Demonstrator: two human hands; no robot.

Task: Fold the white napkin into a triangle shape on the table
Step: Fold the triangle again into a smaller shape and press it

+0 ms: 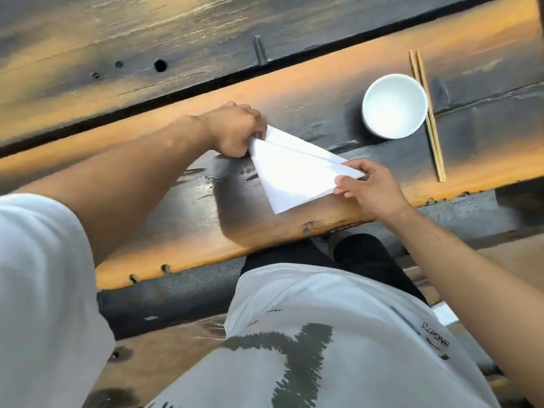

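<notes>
The white napkin (291,172) lies on the wooden table (182,219) folded over into a triangle, one point aimed at the table's near edge. A second layer shows along its far edge. My left hand (235,129) pinches the napkin's far left corner with curled fingers. My right hand (368,187) pinches the right corner between thumb and fingers. That right corner looks slightly lifted off the wood.
A white bowl (394,106) with nothing in it stands to the right beyond the napkin. A pair of wooden chopsticks (428,116) lies just right of the bowl. A dark gap runs between the table planks behind my left hand. My lap is below the near edge.
</notes>
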